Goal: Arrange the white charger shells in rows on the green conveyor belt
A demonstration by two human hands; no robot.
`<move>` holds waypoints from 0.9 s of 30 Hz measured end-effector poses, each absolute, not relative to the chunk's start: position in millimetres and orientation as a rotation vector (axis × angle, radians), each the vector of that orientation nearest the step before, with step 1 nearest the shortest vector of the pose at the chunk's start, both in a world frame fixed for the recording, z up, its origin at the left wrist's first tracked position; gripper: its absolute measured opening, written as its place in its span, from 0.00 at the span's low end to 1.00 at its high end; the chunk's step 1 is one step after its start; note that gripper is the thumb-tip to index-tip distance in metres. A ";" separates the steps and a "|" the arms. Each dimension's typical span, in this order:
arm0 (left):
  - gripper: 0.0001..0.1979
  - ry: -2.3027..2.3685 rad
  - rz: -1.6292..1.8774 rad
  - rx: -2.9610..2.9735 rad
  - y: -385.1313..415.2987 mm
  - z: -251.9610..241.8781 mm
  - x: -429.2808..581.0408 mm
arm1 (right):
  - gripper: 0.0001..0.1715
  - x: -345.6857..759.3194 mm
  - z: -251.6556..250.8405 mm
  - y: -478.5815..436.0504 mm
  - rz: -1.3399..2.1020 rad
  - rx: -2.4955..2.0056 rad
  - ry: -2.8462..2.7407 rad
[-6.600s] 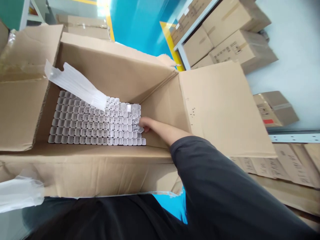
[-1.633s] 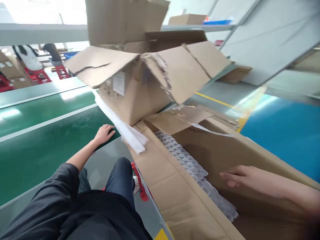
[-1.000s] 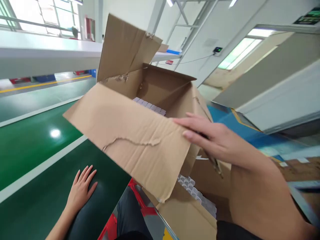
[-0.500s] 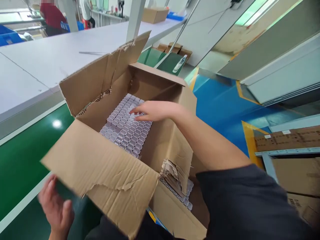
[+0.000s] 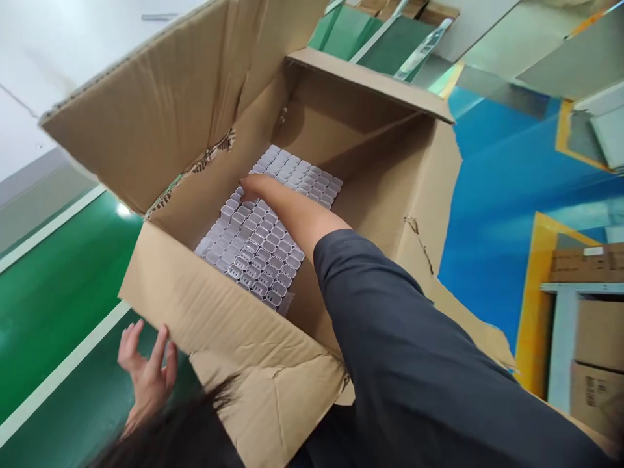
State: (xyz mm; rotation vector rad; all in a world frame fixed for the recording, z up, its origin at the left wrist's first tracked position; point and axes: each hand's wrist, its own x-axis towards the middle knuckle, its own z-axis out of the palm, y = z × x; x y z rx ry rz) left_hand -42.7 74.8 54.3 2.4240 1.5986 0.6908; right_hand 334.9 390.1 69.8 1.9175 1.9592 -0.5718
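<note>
A large open cardboard box holds closely packed rows of small clear plastic containers. My right arm reaches deep into it. At the upper left part of the rows, my right hand bends its fingers down against the containers. The fingertips are partly hidden, so whether they grip one does not show. Outside the box, my left hand is raised with its fingers spread and nothing in it. Its fingertips are close to the edge of the near cardboard flap; contact is unclear.
A white tabletop lies behind the box at upper left. Green floor shows on the left and blue floor on the right. Cardboard cartons sit on a rack at far right. Dark hair covers part of the bottom edge.
My right hand has gone deeper, to the far left of the container rows, fingers now bent down. My left hand stays by the flap, fingers spread wider. The view has moved closer over the box.
</note>
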 end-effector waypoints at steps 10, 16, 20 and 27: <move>0.36 1.399 0.680 2.414 103.0 42.9 18.5 | 0.71 329.3 8.5 378.9 -0.634 2.114 1.862; 0.36 1.416 0.672 2.414 93.4 36.8 8.3 | 0.70 313.4 -4.9 375.7 -0.570 2.254 1.845; 0.35 1.403 0.659 2.396 98.7 36.4 15.9 | 0.67 304.4 -0.4 370.2 -0.547 2.292 1.820; 0.36 1.346 0.709 2.387 100.0 34.2 12.3 | 0.54 314.4 73.6 377.8 -0.592 2.166 1.918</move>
